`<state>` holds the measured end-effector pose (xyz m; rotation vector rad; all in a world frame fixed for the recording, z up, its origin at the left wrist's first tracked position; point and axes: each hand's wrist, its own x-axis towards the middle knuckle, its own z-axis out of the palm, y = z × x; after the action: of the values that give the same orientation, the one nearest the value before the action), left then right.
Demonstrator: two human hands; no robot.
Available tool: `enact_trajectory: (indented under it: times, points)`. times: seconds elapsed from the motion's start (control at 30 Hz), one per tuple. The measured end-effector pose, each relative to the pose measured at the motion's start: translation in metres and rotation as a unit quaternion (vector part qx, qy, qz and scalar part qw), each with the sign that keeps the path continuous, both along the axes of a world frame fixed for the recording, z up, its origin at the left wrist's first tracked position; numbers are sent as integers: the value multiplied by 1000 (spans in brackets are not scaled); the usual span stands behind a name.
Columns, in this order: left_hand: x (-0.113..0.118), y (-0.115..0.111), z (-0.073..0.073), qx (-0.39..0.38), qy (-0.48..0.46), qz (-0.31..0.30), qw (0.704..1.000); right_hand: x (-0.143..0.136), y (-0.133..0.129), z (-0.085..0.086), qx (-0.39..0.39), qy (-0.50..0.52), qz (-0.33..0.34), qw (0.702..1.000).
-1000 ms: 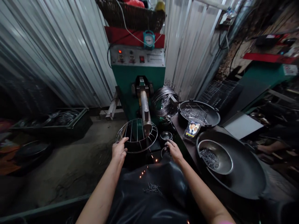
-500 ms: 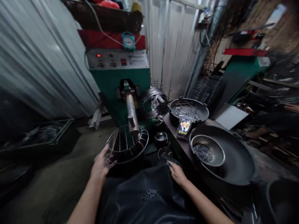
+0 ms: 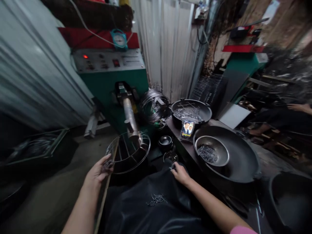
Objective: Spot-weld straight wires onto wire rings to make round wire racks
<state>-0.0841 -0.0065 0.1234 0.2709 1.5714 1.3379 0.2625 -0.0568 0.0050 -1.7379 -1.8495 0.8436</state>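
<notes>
A round wire frame (image 3: 149,147), made of rings joined by thin bars, hangs around the end of the machine's metal arm (image 3: 128,112). My left hand (image 3: 100,169) is closed at the frame's left side, thumb and fingers on its wire. Over my lap lies a black cloth or apron (image 3: 136,195), with a small heap of short bent wire pieces (image 3: 156,199) on it. Above the cloth's far edge, my right hand (image 3: 180,174) pinches a small shiny metal piece (image 3: 172,167), mostly hidden by the fingertips.
A green machine (image 3: 97,86) stands ahead. To the right, a steel bowl (image 3: 225,152) of small wire pieces sits in a big black pan (image 3: 246,162). Behind are a phone (image 3: 187,128), another pan (image 3: 206,112) of wire parts and a wire coil (image 3: 153,105). A co-worker's arm (image 3: 299,108) shows far right.
The view has swung slightly, so the machine sits further left. My left fingers have closed in at the frame's side. My right hand keeps its pinch near the cloth's edge.
</notes>
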Motion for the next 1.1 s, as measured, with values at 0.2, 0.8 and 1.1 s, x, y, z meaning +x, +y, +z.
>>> enact_trajectory:
  times: [0.2, 0.8, 1.1]
  points:
    - [-2, -2, -1, -25, -86, -8, 996, 3, 7, -7, 18, -2, 1, 1000]
    - [13, -1, -12, 124, 0, 96, 988, -132, 55, 85, -18, 402, 103, 910]
    - [16, 1, -10, 91, -11, 91, 992, -122, 50, 94, 85, 350, 120, 925]
